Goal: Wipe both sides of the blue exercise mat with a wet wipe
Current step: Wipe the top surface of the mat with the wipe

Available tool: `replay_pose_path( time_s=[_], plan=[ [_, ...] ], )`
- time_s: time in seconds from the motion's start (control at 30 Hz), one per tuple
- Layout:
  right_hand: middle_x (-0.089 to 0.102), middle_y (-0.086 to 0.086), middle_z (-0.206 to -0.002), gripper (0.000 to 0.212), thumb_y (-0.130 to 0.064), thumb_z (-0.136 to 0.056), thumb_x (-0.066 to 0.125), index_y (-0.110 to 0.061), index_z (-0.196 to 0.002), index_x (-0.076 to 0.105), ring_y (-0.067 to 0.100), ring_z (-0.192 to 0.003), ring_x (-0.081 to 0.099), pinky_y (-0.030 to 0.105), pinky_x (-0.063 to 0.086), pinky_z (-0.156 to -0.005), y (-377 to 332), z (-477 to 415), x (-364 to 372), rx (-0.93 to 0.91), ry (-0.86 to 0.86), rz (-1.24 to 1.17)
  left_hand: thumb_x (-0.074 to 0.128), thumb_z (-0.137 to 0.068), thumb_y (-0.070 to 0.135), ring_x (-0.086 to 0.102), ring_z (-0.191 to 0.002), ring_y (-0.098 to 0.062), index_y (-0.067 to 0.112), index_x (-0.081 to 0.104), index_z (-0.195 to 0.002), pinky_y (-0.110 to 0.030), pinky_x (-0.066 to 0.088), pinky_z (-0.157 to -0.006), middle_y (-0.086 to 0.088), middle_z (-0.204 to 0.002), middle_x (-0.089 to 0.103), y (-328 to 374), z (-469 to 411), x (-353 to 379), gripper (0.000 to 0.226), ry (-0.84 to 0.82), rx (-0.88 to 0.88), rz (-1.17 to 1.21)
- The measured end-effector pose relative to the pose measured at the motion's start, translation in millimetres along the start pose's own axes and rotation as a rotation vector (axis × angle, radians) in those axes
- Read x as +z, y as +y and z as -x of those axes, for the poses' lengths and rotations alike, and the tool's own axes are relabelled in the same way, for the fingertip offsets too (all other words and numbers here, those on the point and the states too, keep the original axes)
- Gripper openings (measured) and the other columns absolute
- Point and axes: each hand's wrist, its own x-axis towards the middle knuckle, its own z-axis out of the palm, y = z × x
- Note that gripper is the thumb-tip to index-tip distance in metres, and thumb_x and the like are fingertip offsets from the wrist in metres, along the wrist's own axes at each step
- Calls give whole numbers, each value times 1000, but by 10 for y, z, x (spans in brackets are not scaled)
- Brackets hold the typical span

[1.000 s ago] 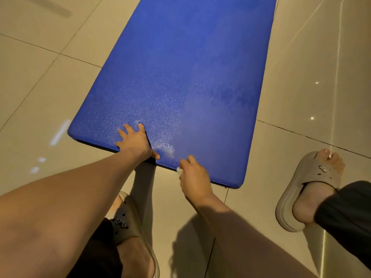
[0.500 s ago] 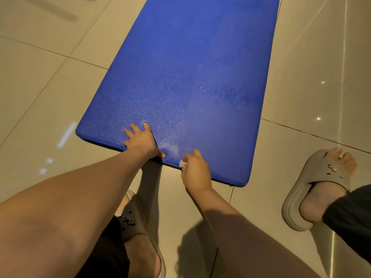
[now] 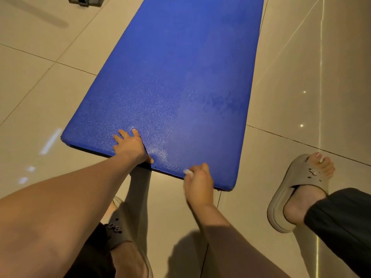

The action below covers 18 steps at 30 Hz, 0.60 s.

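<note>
Left hand (image 3: 130, 146) lies with fingers spread flat on the near end of the blue exercise mat (image 3: 180, 67), thumb at its edge. Right hand (image 3: 198, 181) is curled round a white wet wipe (image 3: 188, 171) at that same edge. The mat lies lengthwise on the tiled floor (image 3: 291, 77), its upper face mottled damp near this end; judgement: top side largely wiped, while the underside, face-down and unseen, remains.
</note>
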Motion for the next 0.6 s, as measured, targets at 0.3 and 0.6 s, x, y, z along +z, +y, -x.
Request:
replay_pose_path(
  time_s=[0.3,0.6],
  plan=[
    [52,-1,-105,8,-11,-98,56,-13,-95,63,17,-79,59,32,51,-74,743,67,-495,37,13,151,96,-56,54,4,-150,-52,13,4,-160,-60,30,-115,-30,-163,-2,99,-26,-37,145,-26,-36,-53],
    [52,2,-106,9,-10,-98,55,-8,-96,64,19,-79,55,27,43,-74,490,90,-285,27,41,23,95,-58,53,2,-151,-50,14,7,-159,-58,29,-117,-28,-164,-2,45,-1,-24,140,-17,-19,-24]
  ],
)
